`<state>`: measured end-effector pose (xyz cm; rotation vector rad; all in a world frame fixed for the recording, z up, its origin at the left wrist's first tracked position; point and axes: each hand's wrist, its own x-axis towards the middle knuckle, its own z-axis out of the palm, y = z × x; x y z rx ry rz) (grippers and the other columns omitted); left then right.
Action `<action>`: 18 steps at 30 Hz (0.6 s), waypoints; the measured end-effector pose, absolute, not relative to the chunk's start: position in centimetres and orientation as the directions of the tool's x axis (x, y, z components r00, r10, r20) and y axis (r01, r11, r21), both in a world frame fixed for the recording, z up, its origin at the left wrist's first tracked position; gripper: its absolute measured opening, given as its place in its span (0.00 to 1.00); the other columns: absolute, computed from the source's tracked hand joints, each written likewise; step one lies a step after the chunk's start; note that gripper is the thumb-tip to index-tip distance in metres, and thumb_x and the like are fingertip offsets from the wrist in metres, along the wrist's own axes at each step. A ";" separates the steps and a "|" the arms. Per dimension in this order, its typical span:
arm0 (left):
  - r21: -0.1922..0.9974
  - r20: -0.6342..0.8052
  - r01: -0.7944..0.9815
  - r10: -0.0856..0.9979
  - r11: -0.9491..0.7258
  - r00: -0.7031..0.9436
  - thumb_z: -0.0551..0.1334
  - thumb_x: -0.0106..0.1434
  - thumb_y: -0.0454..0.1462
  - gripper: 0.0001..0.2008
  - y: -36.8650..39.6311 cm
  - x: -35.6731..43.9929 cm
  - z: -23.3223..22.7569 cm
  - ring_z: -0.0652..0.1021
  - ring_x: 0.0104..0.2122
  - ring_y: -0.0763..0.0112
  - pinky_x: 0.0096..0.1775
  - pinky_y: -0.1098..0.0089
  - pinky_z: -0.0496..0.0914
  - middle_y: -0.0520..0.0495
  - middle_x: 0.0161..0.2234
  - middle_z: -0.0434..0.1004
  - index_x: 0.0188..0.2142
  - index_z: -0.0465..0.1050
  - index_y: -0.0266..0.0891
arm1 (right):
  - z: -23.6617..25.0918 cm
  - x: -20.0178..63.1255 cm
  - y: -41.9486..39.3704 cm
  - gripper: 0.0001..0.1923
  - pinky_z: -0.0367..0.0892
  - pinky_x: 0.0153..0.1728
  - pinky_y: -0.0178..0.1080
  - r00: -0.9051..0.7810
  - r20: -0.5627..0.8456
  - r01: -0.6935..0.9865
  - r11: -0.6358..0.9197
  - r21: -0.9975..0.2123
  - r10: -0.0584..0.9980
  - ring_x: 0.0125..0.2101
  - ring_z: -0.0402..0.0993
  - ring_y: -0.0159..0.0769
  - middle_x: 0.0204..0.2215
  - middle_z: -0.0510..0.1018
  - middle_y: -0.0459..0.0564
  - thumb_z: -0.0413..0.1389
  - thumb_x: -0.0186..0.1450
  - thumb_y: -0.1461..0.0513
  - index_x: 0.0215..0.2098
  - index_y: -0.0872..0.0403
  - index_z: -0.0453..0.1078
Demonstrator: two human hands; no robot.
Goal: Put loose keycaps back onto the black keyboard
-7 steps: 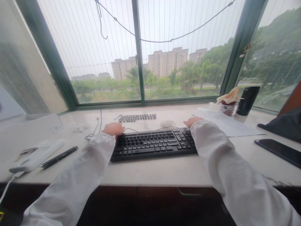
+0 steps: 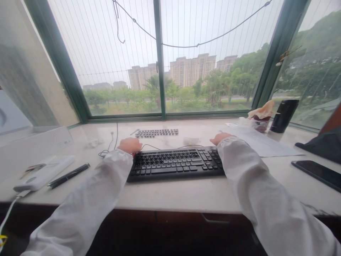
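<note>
A black keyboard [image 2: 176, 163] lies flat on the pale counter [image 2: 186, 193] in front of the window. My left hand [image 2: 130, 145] is curled over its far left corner and seems to grip that end. My right hand [image 2: 220, 137] rests at its far right corner, mostly hidden behind my white sleeve, so its hold is unclear. A thin cable runs from behind the keyboard toward the left. A row of loose dark keycaps [image 2: 156, 133] lies on the counter beyond the keyboard.
On the left lie a black pen [image 2: 68, 175], a white device [image 2: 44, 173] with a cable, and a clear plastic box [image 2: 34, 140]. At the right are paper sheets [image 2: 262, 142], a black phone [image 2: 317, 172], a black cup [image 2: 284, 115] and a snack bag [image 2: 259, 115].
The view has shifted slightly up and right; my hands stay at the keyboard's far corners and the keyboard has barely moved.
</note>
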<state>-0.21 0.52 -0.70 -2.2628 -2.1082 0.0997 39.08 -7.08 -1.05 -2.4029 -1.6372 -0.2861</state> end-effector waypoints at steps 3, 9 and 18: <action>-0.073 0.074 0.997 0.996 -0.038 0.043 0.53 0.61 0.49 0.21 0.7 -0.3 -0.5 0.77 0.43 0.46 0.44 0.54 0.69 0.32 0.36 0.80 0.37 0.78 0.35 | -0.4 38.0 -7.1 0.28 0.65 0.47 0.56 0.414 0.217 0.910 -0.411 -0.060 0.884 0.49 0.72 0.56 0.48 0.74 0.72 0.47 0.67 0.49 0.52 0.61 0.70; -0.035 0.225 0.994 0.968 -0.107 0.112 0.49 0.63 0.53 0.26 0.9 -0.1 -0.4 0.76 0.45 0.48 0.44 0.55 0.69 0.34 0.43 0.78 0.44 0.77 0.39 | -1.2 33.4 -6.3 0.24 0.64 0.49 0.46 0.140 0.241 0.989 -0.145 0.003 0.960 0.52 0.70 0.47 0.53 0.71 0.61 0.46 0.69 0.51 0.56 0.55 0.65; -0.035 0.170 0.926 0.911 -0.375 0.375 0.56 0.61 0.48 0.19 5.9 1.8 -0.8 0.77 0.43 0.65 0.45 0.70 0.68 0.48 0.44 0.79 0.48 0.75 0.48 | -2.7 31.5 -5.8 0.14 0.67 0.42 0.41 -0.111 0.209 0.993 0.099 0.068 0.972 0.43 0.76 0.46 0.43 0.79 0.60 0.51 0.66 0.59 0.42 0.56 0.77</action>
